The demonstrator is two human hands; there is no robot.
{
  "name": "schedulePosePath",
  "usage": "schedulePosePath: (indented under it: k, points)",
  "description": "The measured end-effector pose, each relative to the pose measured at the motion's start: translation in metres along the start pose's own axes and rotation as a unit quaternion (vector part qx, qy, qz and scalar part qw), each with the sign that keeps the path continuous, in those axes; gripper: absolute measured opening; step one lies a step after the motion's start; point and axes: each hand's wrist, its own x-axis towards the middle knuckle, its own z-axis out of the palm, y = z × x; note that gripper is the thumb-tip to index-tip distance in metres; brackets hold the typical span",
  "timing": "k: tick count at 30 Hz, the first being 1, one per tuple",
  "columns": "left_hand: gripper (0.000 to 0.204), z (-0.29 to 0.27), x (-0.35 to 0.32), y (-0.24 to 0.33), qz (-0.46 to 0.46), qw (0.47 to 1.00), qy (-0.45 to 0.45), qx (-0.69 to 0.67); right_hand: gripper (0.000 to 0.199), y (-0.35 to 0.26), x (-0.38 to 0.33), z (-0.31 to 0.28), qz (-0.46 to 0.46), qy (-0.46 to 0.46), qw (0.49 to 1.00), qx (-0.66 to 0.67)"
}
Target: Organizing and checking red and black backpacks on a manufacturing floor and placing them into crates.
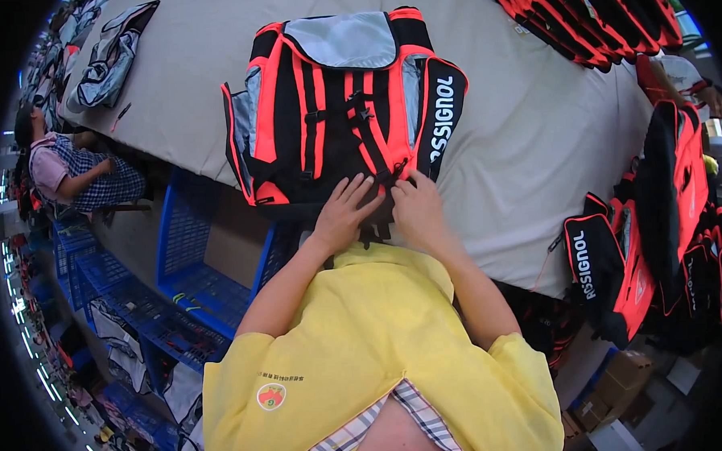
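A black and bright orange-red backpack (293, 152) with grey panels lies on the cloth-covered table, its shoulder straps (316, 119) and black buckles facing up. Its grey top flap (343, 39) points away from me. At the near edge, my left hand (347, 214) rests on the black fabric with fingers stretched out. Close beside it, my right hand (419, 213) has its fingers pinched together at the lower right strap end; what is between them is hidden. Black webbing (377, 230) hangs below, between my hands.
Pale cloth covers the table (510, 138). Stacked similar bags (589, 14) lie at the far right, and more bags (629, 270) hang or stand nearer. Blue plastic crates (193, 249) stand at left. A seated person (76, 169) is at the left; another person (689, 82) is at right.
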Motion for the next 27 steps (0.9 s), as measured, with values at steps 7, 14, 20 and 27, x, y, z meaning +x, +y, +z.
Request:
schedulePosePath:
  k: [7, 14, 20, 27]
  points:
    - [0.079, -0.012, -0.003, 0.004, -0.034, 0.999, -0.034, -0.017, 0.028, 0.078, 0.071, 0.034, 0.01, -0.152, 0.981, 0.116]
    - [0.068, -0.022, 0.002, -0.032, 0.066, 0.994, -0.059, -0.064, 0.014, 0.062, 0.085, 0.033, -0.033, -0.16, 0.98, -0.112]
    - [0.078, -0.015, 0.006, -0.065, 0.111, 0.98, -0.091, -0.134, 0.015, 0.058, 0.101, 0.018, -0.06, -0.246, 0.967, -0.041]
    - [0.084, 0.003, 0.015, -0.088, 0.196, 0.959, -0.113, -0.173, 0.016, 0.033, 0.099, 0.021, 0.077, -0.316, 0.941, -0.093]
